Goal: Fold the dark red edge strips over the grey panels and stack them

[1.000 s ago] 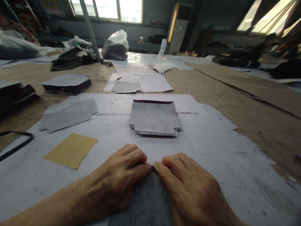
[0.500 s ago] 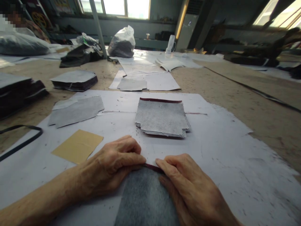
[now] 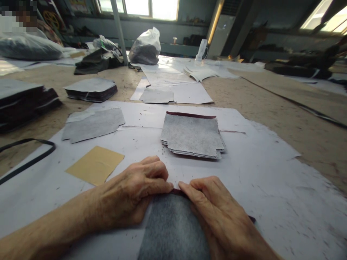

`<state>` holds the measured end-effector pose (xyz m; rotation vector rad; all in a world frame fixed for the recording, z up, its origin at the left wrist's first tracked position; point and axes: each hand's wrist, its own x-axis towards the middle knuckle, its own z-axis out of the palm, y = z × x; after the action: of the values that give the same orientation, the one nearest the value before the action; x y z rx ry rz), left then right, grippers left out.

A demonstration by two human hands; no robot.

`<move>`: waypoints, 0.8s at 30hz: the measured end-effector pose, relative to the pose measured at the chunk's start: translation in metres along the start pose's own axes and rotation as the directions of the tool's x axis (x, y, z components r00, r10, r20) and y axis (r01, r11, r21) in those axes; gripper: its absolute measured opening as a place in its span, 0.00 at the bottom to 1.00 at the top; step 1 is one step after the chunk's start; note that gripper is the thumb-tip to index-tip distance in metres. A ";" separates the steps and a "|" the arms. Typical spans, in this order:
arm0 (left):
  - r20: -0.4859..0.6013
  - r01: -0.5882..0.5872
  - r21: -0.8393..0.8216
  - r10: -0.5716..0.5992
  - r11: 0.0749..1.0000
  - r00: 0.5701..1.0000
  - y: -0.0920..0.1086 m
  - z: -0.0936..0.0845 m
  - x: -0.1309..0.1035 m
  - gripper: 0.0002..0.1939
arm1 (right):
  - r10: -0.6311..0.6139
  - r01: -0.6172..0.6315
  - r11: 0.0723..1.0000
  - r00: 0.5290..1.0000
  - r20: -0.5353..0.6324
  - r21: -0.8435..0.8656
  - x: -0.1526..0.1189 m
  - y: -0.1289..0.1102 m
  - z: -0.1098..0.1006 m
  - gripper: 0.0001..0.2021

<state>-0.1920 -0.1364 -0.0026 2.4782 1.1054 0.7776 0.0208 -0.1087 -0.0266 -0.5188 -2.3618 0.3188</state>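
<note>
A grey fabric-like piece with a dark red edge strip lies at the bottom centre, close to me. My left hand pinches its upper edge, thumb and fingers pressed together. On the same edge, just to the right, my right hand is closed with its thumb and fingertips on the strip. A small gap of red edge shows between the two hands. Beyond them sits a stack of similar grey pieces with a dark red strip along its far side. A dark red corner sticks out right of my right hand.
White paper covers the near table. At left are a tan square, a grey cut piece, a black strap and dark stacks. Farther back stand a plastic bag and a pole. A person is at the far left.
The view has shifted, so the table items appear slightly farther right. My hands stay on the edge, with the gap between them narrower. A dark red corner now shows beside my right hand.
</note>
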 end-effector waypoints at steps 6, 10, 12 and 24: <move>-0.013 -0.037 0.056 0.037 0.998 0.999 0.001 0.002 0.000 0.17 | -0.073 0.075 0.997 0.996 0.055 -0.029 0.005 -0.005 -0.005 0.16; 0.015 -0.087 0.115 0.086 0.990 0.996 0.004 0.000 0.002 0.17 | -0.146 0.193 0.963 0.960 0.240 -0.186 0.017 -0.012 -0.012 0.15; 0.023 -0.092 0.133 0.089 0.987 0.996 0.005 0.000 0.002 0.17 | -0.176 0.237 0.946 0.948 0.267 -0.220 0.023 -0.013 -0.013 0.15; -0.019 0.136 -0.140 -0.140 0.981 0.990 0.000 -0.026 -0.006 0.14 | -0.138 0.167 0.966 0.978 0.155 -0.196 0.015 0.002 -0.007 0.14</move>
<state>-0.2106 -0.1389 0.0161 2.2562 1.1773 0.8222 0.0155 -0.0998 -0.0135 -0.4178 -2.5710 0.0373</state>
